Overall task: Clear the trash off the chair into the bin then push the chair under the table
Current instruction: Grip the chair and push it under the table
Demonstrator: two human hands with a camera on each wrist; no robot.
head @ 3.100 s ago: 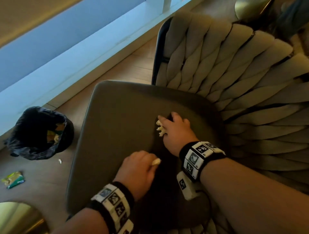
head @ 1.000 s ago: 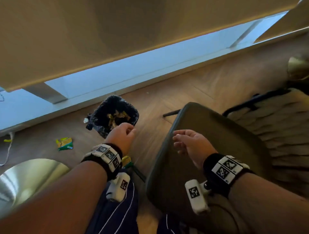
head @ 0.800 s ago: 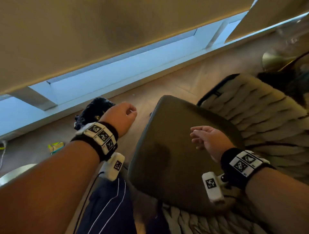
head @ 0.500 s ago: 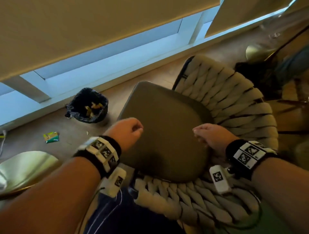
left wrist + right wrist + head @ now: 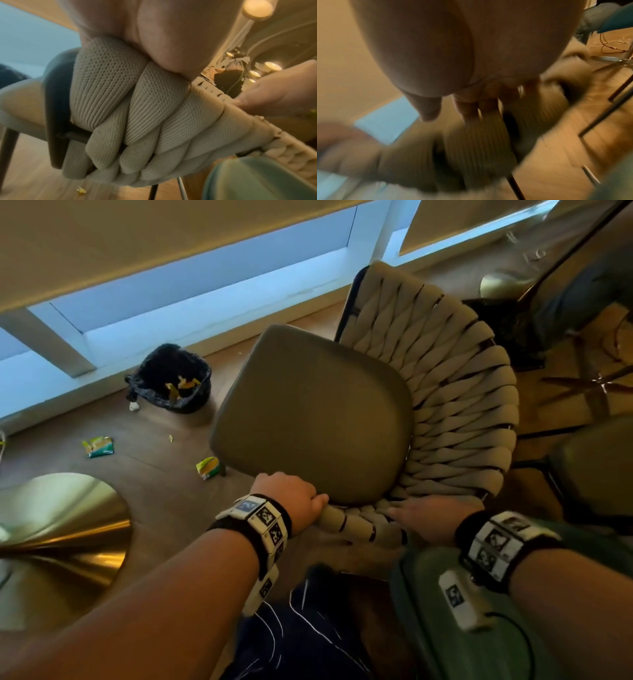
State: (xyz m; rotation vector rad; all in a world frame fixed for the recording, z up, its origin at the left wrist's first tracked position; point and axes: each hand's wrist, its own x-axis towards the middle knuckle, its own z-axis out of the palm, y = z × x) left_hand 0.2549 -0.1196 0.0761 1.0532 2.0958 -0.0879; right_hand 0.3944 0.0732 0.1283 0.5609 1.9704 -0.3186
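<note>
The chair (image 5: 315,412) has a smooth grey seat cushion and a beige woven back that curves round it; nothing lies on the seat. My left hand (image 5: 294,505) grips the near woven rim (image 5: 130,108), fingers curled over it. My right hand (image 5: 428,517) rests on the same rim a little to the right, its fingers (image 5: 469,108) stretched out over the woven strands; that view is blurred. The black-lined bin (image 5: 171,378) stands on the floor left of the chair by the window, with yellowish scraps inside.
Two green wrappers (image 5: 98,446) (image 5: 208,467) and a white crumpled scrap (image 5: 134,406) lie on the wooden floor near the bin. A round gold table base (image 5: 51,542) is at the left. A green seat (image 5: 445,628) is beside my legs, and another chair (image 5: 599,467) at the right.
Both hands dropped from above the seat onto the chair's near woven rim. The left hand took hold of it; the right hand came to rest on it.
</note>
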